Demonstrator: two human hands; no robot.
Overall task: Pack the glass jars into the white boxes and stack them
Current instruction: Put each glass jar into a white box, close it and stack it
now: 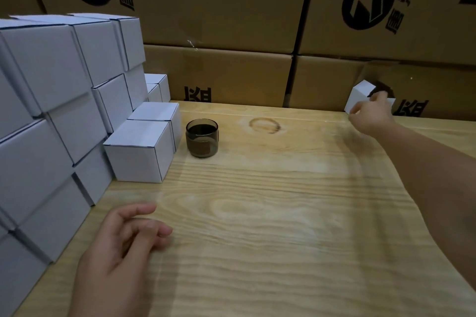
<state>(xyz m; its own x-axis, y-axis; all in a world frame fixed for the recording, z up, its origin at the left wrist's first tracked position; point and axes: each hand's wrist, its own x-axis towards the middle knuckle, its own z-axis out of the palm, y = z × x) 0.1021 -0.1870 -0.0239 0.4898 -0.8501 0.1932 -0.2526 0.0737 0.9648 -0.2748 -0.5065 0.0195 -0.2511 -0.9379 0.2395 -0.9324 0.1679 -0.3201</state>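
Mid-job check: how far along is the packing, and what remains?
Done: a stack of closed white boxes stands at the left, contents hidden. In hand: the right hand grips a single white box at the far right of the table; the left hand rests open on the table. Left: one glass jar stands unpacked beside the stack, to be boxed and stacked.

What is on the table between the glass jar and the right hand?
Nothing stands there: in the head view only bare wooden table with a dark ring mark separates the glass jar from the right hand.
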